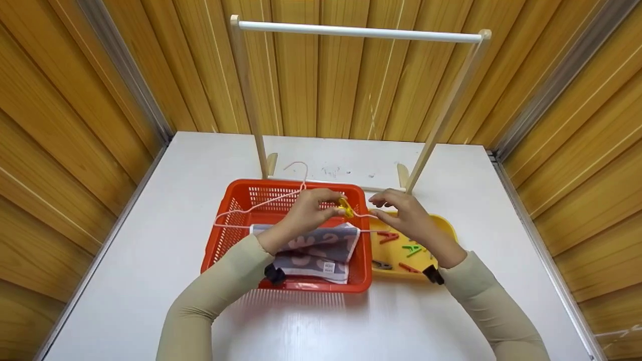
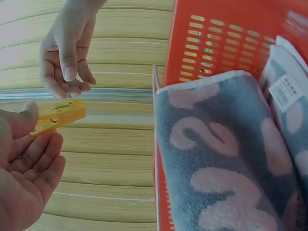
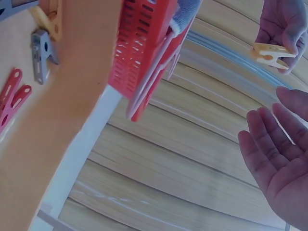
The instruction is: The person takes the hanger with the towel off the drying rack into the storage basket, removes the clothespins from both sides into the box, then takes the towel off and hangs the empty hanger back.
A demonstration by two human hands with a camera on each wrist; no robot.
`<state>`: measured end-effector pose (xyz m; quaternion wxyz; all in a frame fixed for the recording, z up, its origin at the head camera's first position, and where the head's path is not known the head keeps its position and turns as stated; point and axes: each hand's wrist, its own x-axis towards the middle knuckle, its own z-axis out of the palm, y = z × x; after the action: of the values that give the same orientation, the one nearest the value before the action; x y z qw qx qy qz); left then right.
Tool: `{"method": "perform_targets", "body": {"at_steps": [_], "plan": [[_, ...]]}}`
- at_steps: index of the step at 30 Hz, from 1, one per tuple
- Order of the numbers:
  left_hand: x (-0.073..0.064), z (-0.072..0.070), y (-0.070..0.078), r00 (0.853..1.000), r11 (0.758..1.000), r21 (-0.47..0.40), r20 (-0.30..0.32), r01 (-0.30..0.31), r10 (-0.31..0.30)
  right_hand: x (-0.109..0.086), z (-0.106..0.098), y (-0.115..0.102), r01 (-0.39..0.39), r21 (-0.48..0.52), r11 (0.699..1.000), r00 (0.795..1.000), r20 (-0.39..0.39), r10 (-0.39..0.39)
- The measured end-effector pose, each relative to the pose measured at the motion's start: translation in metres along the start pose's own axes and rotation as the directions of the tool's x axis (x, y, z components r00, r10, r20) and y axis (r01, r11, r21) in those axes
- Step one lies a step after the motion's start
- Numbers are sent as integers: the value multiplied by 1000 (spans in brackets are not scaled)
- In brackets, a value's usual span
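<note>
A yellow clothespin (image 1: pixel 346 207) is pinched between the thumb and fingers of my left hand (image 1: pixel 315 209), above the red basket. My right hand (image 1: pixel 401 210) is a short way to its right, fingers apart and holding nothing; in the right wrist view its palm (image 3: pixel 288 168) faces up toward the camera. Below the hands, a pink hanger (image 1: pixel 234 212) lies across the basket, its hook pointing to the back. Over its lower bar hangs a grey-and-pink towel (image 2: pixel 216 144) with a white label. My left hand covers part of the hanger's shoulder.
The red basket (image 1: pixel 365 260) stands mid-table. Right beside it, a yellow tub (image 1: pixel 449 225) holds several clothespins, among them a red one (image 1: pixel 387 236) and a green one (image 1: pixel 412 249). Behind them rises a wooden rack with a white top rail (image 1: pixel 361 31). Wood-panelled walls enclose the table.
</note>
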<state>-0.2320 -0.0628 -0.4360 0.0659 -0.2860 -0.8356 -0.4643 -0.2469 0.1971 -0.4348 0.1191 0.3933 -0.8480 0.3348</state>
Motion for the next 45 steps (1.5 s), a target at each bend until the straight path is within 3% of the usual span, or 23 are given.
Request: {"method": "perform_targets", "body": {"at_steps": [4,12,22,33,40,45], "plan": [[0,1,4,1000,1000,-6,-6,-26,26,2,2,-3,58,8,998,997,-48,-58],[-1,5,10,999,997,-62,-6,-52,52,3,7,-11,33,35,999,998,-58,-31],[-2,9,12,999,991,-122,-9,-51,50,6,13,-17,67,56,996,994,-85,-62],[-5,11,16,996,972,-217,26,94,-91,7,20,-16,92,42,995,987,-139,-85],[-4,7,18,994,979,-177,54,102,-94,8,17,-17,73,27,997,992,-102,-70],[-3,0,16,997,995,-89,64,42,-36,9,10,-15,63,11,998,994,-93,-62]]}}
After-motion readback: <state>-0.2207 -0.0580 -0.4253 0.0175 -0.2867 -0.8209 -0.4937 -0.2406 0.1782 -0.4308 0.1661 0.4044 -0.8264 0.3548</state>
